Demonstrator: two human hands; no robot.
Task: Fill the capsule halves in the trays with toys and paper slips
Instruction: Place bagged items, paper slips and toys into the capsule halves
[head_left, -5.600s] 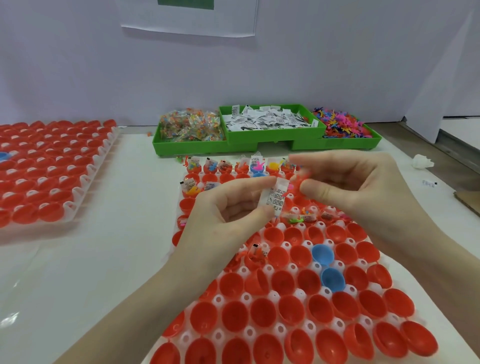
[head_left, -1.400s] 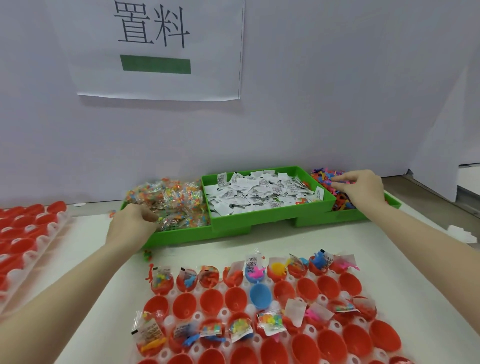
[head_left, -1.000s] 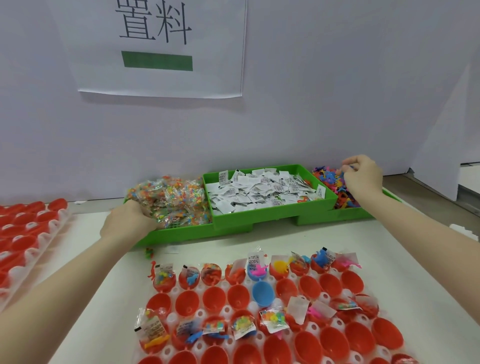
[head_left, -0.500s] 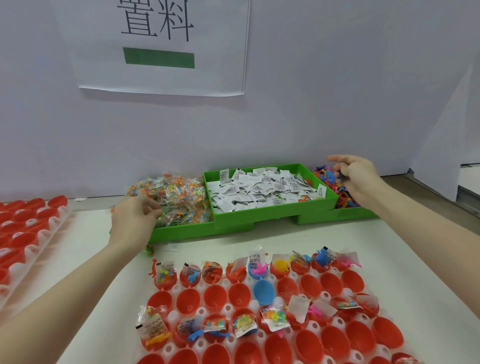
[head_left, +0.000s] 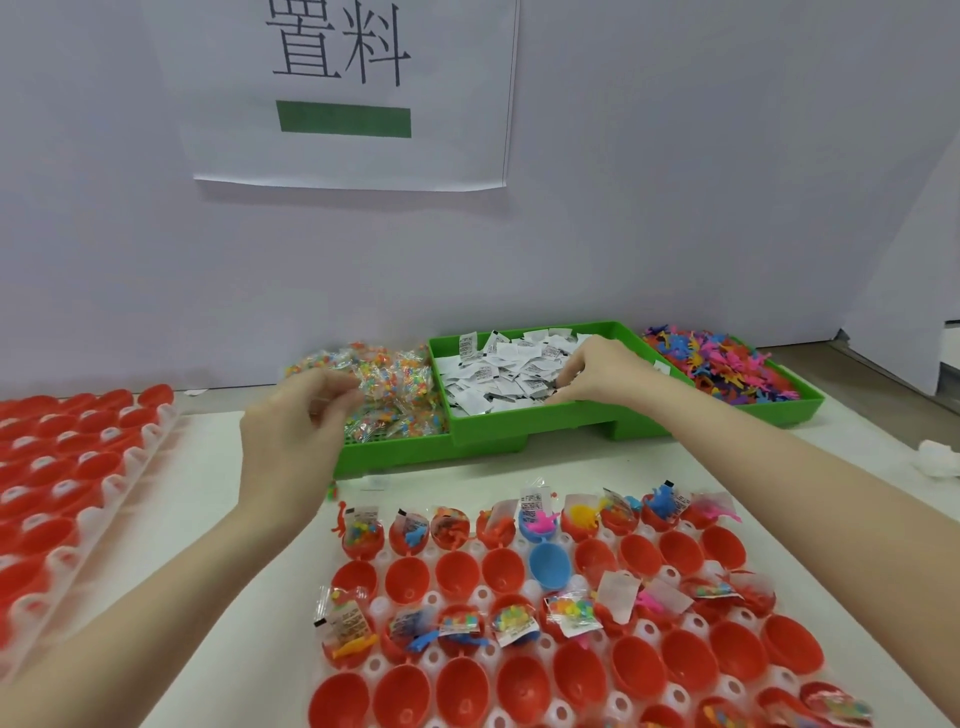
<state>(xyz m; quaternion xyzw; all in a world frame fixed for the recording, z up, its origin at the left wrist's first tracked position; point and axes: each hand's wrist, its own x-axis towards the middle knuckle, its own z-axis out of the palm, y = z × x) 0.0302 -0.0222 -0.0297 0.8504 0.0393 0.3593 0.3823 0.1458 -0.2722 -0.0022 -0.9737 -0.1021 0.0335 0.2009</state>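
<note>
At the far left we see a clear plastic tray of red capsule halves (head_left: 67, 483) lying on the white tabletop (head_left: 208, 545), which runs back to a pale wall. A white paper sign with black characters and a green bar (head_left: 345, 93) hangs on that wall above the middle of the scene.

Our left hand (head_left: 296, 431) hovers at the near left corner of the green plastic bin of small clear bags of coloured beads (head_left: 387, 395). Its fingers (head_left: 337, 395) are curled in close together; we cannot tell whether they hold a bag, as that part is blurred.

Just right of it, a raised green plastic bin of white printed paper slips (head_left: 498, 379) sits in the middle. Our right hand (head_left: 608, 374) reaches into this bin, fingers bent down and pinched onto the slips; whether one is gripped we cannot tell.

Further right, a third green plastic bin of small coloured rubbery toy figures (head_left: 727, 369) touches the middle one. A crumpled white scrap (head_left: 940, 460) lies near the right edge of the tabletop.

In front of us, between our forearms, stands the near clear tray of red capsule halves (head_left: 545, 623) with a blue half (head_left: 549, 566) among them. Its far row and third row hold bags, slips and toys; the second row and the nearer rows are mostly bare.
</note>
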